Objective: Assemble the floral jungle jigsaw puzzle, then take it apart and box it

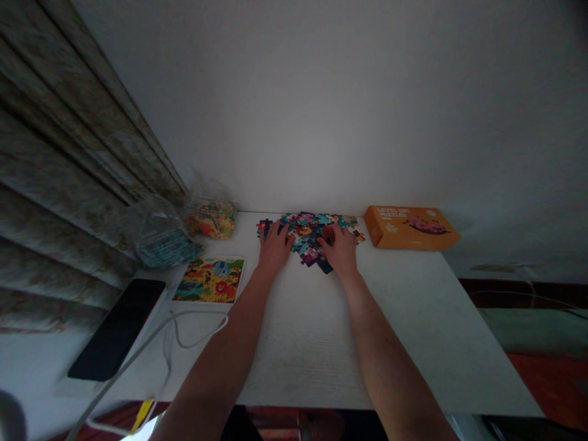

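Multicoloured puzzle pieces lie between the left hand, fingers loosely spread, and the right hand, fingers curled, grip unclear; light, flat pressure should best part overlaps.

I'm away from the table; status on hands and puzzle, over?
Left hand over puzzle pieces, fingers spread. Right hand at their right side, fingers bent, grip unclear. Pieces heaped near wall. White cable by left forearm, apart from pieces.

hands on puzzle pieces | orange box at right | picture card and bagged pieces at left
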The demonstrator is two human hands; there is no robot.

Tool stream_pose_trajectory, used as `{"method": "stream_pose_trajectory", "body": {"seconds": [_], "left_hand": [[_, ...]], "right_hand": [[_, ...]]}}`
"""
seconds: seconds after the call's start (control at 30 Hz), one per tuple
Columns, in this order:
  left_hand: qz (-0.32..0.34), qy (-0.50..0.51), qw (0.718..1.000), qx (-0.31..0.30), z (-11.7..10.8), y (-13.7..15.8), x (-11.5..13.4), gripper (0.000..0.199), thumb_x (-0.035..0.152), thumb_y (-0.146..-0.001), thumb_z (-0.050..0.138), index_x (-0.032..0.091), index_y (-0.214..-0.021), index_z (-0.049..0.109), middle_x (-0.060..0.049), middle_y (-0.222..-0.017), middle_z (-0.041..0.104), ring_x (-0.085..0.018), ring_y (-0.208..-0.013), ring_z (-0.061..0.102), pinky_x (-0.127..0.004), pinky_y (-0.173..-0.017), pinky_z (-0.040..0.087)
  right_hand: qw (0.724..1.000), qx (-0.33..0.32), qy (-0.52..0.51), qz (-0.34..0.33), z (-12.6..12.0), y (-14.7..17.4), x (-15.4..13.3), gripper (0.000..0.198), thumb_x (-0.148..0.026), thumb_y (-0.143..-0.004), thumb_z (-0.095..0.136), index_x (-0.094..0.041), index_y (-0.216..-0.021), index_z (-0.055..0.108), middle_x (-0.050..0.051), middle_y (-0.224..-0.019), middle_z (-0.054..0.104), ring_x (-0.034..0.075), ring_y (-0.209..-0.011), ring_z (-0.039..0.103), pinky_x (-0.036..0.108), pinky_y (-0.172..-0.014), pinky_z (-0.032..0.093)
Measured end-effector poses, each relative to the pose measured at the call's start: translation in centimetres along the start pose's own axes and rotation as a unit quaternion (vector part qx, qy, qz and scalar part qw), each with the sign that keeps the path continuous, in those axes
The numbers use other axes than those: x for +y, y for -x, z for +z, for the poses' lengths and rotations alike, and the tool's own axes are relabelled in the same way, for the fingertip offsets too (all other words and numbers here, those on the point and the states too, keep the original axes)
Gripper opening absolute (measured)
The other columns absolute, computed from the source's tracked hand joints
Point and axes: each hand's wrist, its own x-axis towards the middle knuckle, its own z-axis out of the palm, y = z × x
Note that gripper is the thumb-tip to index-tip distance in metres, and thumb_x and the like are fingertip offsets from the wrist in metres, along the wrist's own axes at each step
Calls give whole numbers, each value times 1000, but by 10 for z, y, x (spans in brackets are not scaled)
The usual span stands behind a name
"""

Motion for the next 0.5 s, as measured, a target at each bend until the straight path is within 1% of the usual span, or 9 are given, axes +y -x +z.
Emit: {"method": "stream_pose_trajectory", "body": {"seconds": [0.07, 0.13, 0.2, 0.27, 0.33, 0.37, 0.43, 0.5], "left_hand": [[5, 2, 1000, 18, -5, 2, 2, 48, 40, -103, 45, 23, -147, 56, -13, -162, 43, -30, -152, 37, -56, -129, 13], [8, 1, 1000, 25, -13, 5, 4, 46, 39, -102, 47, 24, -145, 57, -12, -161, 45, -30, -151, 37, -57, -129, 13], [-3, -4, 1000, 16, -23, 7, 3, 45, 37, -101, 49, 26, -143, 58, -12, -161, 46, -31, -150, 39, -58, -128, 17], [-22, -15, 1000, -8, -34, 8, -5, 44, 36, -100, 50, 26, -143, 57, -12, -159, 47, -32, -147, 42, -60, -125, 22], [-30, -33, 998, -48, -48, 8, -21, 45, 36, -100, 50, 24, -143, 57, -14, -157, 49, -33, -143, 47, -58, -122, 29], [-24, -42, 996, -75, -55, 8, -32, 46, 36, -99, 51, 23, -143, 57, -14, -155, 51, -32, -141, 50, -54, -120, 33], [-7, -61, 989, -137, -69, 9, -57, 46, 35, -96, 54, 22, -140, 59, -13, -148, 57, -30, -133, 57, -43, -114, 41], [14, -72, 979, -190, -84, 11, -83, 51, 34, -90, 62, 22, -139, 60, -11, -145, 59, -28, -132, 58, -35, -110, 44]], "right_hand": [[1000, 6, -20, -15, 0, -1, 0, 34, -35, -90, 68, -18, -119, 64, 16, -115, 66, 33, -113, 58, 50, -103, 42], [999, 11, -33, -28, -1, -1, 0, 34, -36, -90, 69, -18, -118, 64, 15, -113, 66, 32, -111, 58, 48, -100, 44], [999, 13, -36, -31, -1, -2, 0, 34, -38, -90, 69, -19, -117, 64, 15, -112, 66, 32, -108, 59, 48, -97, 46], [999, 14, -31, -26, -1, -2, 0, 35, -40, -89, 70, -19, -118, 65, 15, -112, 66, 32, -107, 59, 48, -96, 46], [999, 11, -26, -18, -2, -3, 0, 37, -42, -88, 71, -19, -117, 65, 15, -112, 66, 33, -107, 59, 48, -95, 46], [1000, 8, -24, -16, -3, -3, -1, 38, -43, -88, 72, -19, -117, 65, 15, -112, 66, 33, -108, 59, 49, -95, 46], [1000, 3, -24, -18, -3, -3, -2, 38, -44, -87, 73, -20, -116, 66, 15, -114, 66, 34, -111, 59, 49, -97, 46], [999, 3, -23, -25, -3, -2, -3, 37, -45, -87, 73, -21, -114, 66, 15, -116, 66, 34, -113, 59, 50, -98, 45]]}}
